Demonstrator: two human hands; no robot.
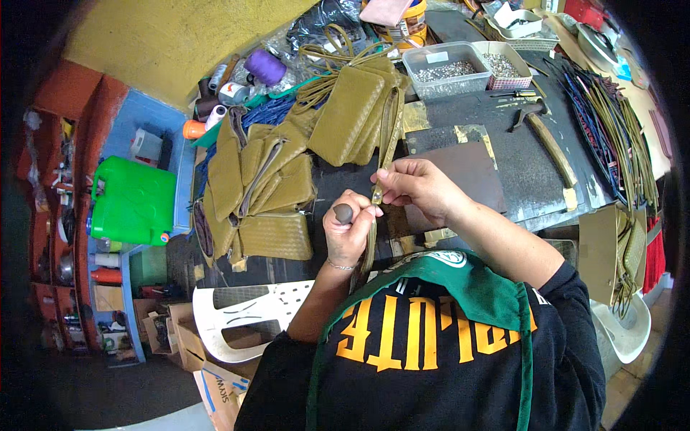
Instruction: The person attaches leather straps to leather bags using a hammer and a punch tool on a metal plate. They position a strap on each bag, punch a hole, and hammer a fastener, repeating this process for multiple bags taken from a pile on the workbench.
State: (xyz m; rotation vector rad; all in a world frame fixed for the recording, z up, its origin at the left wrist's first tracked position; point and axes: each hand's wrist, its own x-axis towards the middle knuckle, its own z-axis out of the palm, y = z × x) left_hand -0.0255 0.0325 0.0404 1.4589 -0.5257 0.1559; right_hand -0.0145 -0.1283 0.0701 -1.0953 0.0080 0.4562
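My left hand (348, 241) is closed around a tool whose rounded brown handle end (343, 212) sticks up out of the fist; the rest of the tool is hidden. Its thumb and fingertips are against an olive strap (389, 136). Just above, my right hand (424, 192) pinches the same strap beside a small shiny metal piece (377, 192). The strap runs up beside a stack of olive woven-textured pouches (346, 115) and down toward my apron (467, 284). More olive pouches (273, 237) are heaped to the left of my hands.
A hammer (550, 147) lies on the dark worktable (528, 183) at right, near a brown board (460, 176). Bins of small metal parts (445, 70) stand at the back. Bundled cords (611, 129) lie far right. A purple thread spool (265, 67) sits back left, a white chair (215, 309) below.
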